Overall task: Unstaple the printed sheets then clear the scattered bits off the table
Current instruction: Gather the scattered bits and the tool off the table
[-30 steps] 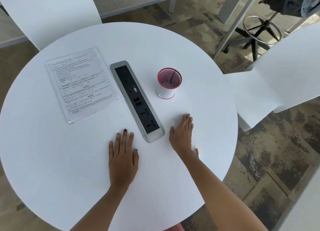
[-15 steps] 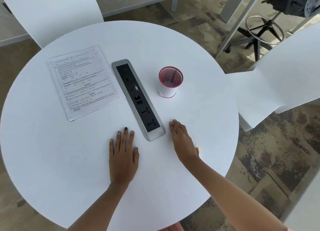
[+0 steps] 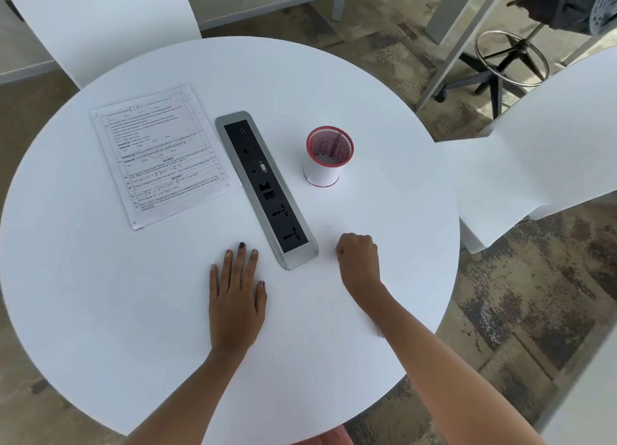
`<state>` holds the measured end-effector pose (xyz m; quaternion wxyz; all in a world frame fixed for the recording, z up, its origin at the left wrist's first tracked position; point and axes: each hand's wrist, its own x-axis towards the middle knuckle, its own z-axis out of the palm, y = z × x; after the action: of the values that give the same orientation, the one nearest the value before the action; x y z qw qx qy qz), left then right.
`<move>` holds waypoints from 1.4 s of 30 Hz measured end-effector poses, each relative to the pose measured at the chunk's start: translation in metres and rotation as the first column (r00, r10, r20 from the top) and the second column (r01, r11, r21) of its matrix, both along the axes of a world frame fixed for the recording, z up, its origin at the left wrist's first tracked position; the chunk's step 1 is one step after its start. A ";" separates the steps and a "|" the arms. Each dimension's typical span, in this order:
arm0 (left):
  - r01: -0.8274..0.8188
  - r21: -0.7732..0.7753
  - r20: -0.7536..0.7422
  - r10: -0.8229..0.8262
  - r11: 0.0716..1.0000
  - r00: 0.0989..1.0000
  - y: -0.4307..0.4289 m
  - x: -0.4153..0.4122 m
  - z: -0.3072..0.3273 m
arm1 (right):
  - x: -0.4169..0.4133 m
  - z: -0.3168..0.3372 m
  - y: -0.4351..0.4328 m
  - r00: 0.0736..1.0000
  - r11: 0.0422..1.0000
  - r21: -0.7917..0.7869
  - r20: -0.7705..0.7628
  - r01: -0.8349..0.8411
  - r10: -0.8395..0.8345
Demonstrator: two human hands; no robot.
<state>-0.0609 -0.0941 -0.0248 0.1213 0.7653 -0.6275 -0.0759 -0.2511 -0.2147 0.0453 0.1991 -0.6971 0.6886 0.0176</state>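
The printed sheets (image 3: 160, 154) lie flat at the far left of the round white table (image 3: 100, 311). A red mesh cup with a white lower band (image 3: 329, 157) stands upright right of the centre. My left hand (image 3: 235, 297) rests flat on the table, fingers spread, just left of the socket strip. My right hand (image 3: 357, 261) is curled into a fist on the table right of the strip's near end; whatever is inside it is hidden. A tiny dark speck (image 3: 328, 225) lies just beyond the fist.
A silver and black socket strip (image 3: 265, 187) runs diagonally through the table's middle. White chairs stand at the back left (image 3: 100, 20) and at the right (image 3: 541, 154). A stool base (image 3: 510, 60) stands on the carpet beyond.
My right hand slid back toward me across the table and closed from flat, spread fingers into a fist. My left hand stayed in place.
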 end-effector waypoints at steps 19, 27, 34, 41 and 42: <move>-0.001 -0.012 -0.023 0.001 1.000 1.000 0.000 0.001 -0.001 | -0.001 0.063 -0.073 0.393 0.728 0.222 0.721 0.649 -0.571; 0.000 -0.016 -0.026 -0.001 1.000 1.000 0.000 0.001 0.001 | 0.034 0.088 -0.134 0.678 0.868 -0.145 0.689 0.476 -0.257; -0.003 -0.018 -0.037 0.002 1.000 0.999 0.001 0.001 0.001 | 0.035 0.082 -0.124 0.831 0.845 -0.373 0.538 0.382 -0.138; -0.001 -0.013 -0.035 0.001 1.000 0.999 0.001 0.001 0.000 | 0.001 0.032 -0.053 0.821 0.918 -0.203 0.541 0.340 -0.184; 0.000 -0.010 -0.033 0.000 1.000 0.999 0.000 0.001 0.000 | -0.005 0.024 -0.043 0.823 0.941 -0.124 0.529 0.316 -0.207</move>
<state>-0.0600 -0.0937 -0.0251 0.1355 0.7634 -0.6258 -0.0852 -0.2563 -0.2582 0.0688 0.3010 -0.5919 0.6989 -0.2657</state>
